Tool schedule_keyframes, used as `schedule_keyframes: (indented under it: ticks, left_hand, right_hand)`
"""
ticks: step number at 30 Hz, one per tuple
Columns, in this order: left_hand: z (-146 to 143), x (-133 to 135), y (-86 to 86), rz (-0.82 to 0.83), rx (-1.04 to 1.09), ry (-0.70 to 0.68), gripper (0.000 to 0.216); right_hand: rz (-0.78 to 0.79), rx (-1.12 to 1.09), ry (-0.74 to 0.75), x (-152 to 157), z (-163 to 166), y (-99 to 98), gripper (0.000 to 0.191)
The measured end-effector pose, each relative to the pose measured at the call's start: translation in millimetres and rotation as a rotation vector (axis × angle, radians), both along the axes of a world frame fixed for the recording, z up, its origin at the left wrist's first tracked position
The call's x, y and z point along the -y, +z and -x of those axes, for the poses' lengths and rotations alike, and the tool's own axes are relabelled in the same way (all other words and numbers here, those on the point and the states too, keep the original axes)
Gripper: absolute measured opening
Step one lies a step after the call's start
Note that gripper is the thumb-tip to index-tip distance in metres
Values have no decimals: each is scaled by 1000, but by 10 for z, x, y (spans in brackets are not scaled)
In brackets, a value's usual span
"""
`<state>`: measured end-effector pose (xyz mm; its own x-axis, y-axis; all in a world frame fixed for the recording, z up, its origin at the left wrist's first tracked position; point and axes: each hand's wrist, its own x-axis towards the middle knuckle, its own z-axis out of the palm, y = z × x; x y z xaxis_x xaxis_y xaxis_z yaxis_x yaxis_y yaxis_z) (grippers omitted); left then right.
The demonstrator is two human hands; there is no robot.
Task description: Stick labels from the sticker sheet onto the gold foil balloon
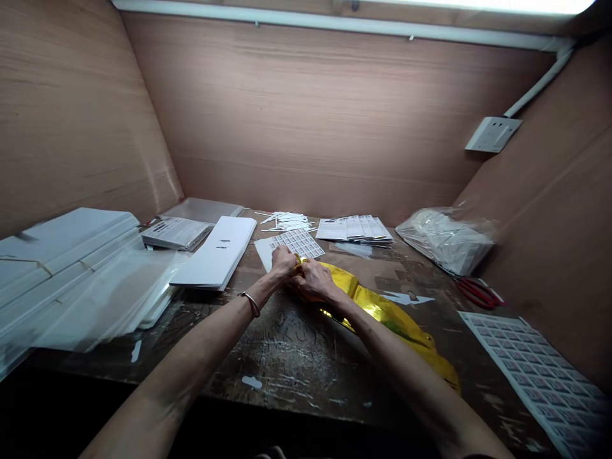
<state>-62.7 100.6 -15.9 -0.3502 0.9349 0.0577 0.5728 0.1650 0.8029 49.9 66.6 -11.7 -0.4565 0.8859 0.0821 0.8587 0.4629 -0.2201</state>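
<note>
A shiny gold foil balloon [377,303] lies across the table from the middle toward the lower right, partly under my right forearm. My left hand [284,260] is closed on the balloon's far left end, with a metal bangle on that wrist. Right beside it, my right hand [315,279] grips the same gold foil, fingers curled. The bit of foil between the two hands is mostly hidden by the fingers. Just behind the hands lies a sheet of small printed labels [299,243].
Stacked white cards [215,252] and clear plastic sleeves [115,296] lie on the left. White sticks [289,221] and printed cards [354,229] sit at the back. To the right are a plastic bag [444,239], red-handled scissors [478,293] and a label sheet [535,370].
</note>
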Motion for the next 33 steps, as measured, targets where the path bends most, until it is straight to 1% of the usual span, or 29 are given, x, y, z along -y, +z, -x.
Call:
schedule_keyframes:
  ticks: [2,6,9,13,17,21,24,27,30,32,33]
  left_hand:
    - [-15,6,-21,-6,18,-11,8]
    - [-61,36,-53,-68,76,-17,12]
    - [-105,53,-51,-97,82,10,15]
    - [-141,39,-28,-11,20,52,16]
    - [-147,17,-24,33,18,69,22]
    - [-99,1,-47,40,-2,79,24]
    - [-26,-12,-67,43,-21,90,24]
    - [24,-14,-94,49,-34,93,23]
    - [10,8,-128,63,-37,80,22]
    - [-10,29,-137,73,-39,68,23]
    - [-9,38,-133,73,-45,66,23]
  right_hand:
    - [-10,1,-47,28,11,-5,42]
    - [8,1,-153,66,62,9,39]
    - [14,-10,-228,77,121,35,36]
    - [3,-78,-308,57,150,54,32]
    - [9,-261,-405,-10,85,3,28]
    - [86,-580,-389,-101,-51,-95,31]
    - [133,-818,-390,-128,-229,-108,35]
    - [120,-921,-413,-26,-523,-9,30]
    - [60,-871,-446,230,-922,138,26]
    - [45,-754,-471,452,-1228,190,25]
    - [69,-690,-484,565,-1392,190,25]
